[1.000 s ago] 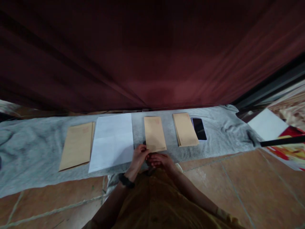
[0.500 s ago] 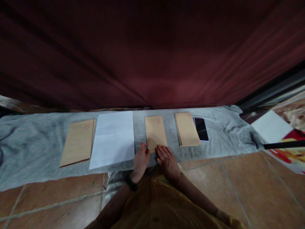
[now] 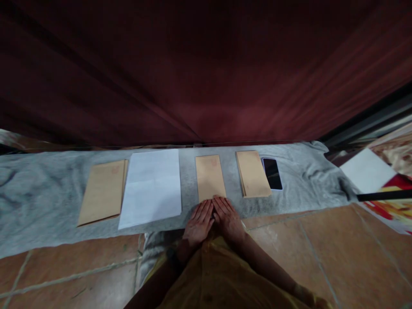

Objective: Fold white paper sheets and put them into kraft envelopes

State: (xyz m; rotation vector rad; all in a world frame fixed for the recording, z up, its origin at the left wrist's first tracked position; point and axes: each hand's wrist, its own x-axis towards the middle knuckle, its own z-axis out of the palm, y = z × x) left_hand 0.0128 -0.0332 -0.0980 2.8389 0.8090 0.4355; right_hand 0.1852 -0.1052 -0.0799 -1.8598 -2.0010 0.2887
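A brown paper envelope (image 3: pixel 210 175) with a faint red print lies straight in front of me on the grey cloth. My left hand (image 3: pixel 200 219) rests flat across its near end, fingers stretched out. Beside it, my right hand (image 3: pixel 226 217) lies flat on the same end, with its fingertips close to those of the left. Both hands are open and hide the envelope's near edge. Left of them is a stack of white paper sheets (image 3: pixel 152 189). To the right is a small pile of brown envelopes (image 3: pixel 253 174).
Further left lies another pile of brown envelopes (image 3: pixel 102 193). A dark-screened phone (image 3: pixel 272 174) sits against the right pile. The grey cloth (image 3: pixel 302 180) covers the long narrow surface. A dark red curtain (image 3: pixel 206 86) hangs behind; tiled floor (image 3: pixel 289 244) shows in front.
My left hand has gone from bent fingers at the envelope's left corner to lying flat on its near end, beside my right hand. The right hand has barely moved.
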